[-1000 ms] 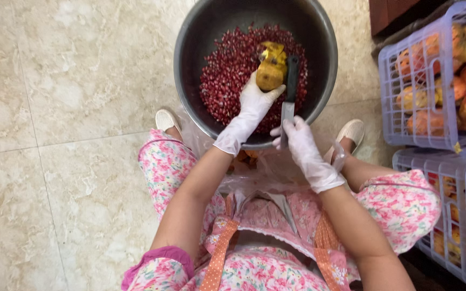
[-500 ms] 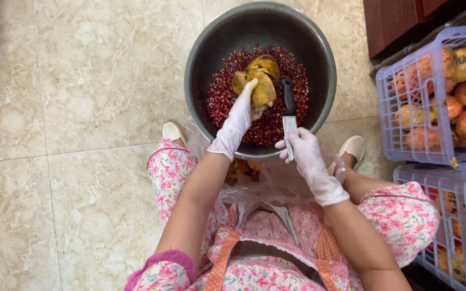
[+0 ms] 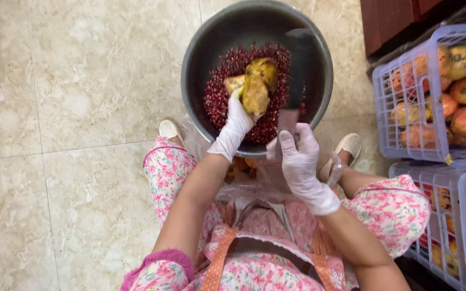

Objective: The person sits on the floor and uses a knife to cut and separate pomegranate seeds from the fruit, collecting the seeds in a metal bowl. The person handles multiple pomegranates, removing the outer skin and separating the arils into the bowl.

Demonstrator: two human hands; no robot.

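The left hand (image 3: 237, 119) has its grip closed on a split pomegranate piece (image 3: 255, 89), held cut side down over the heap of red seeds (image 3: 223, 105) in the metal bowl (image 3: 192, 64), which sits on the floor at twelve o'clock from the person's knees. The right hand (image 3: 299, 156) is wrapped tight on the handle of a knife (image 3: 296, 81), blade blurred at the fruit's three o'clock. Judging by this, firm raps with the blade's flat on the rind, fruit kept low and centred, would best keep seeds inside the bowl.
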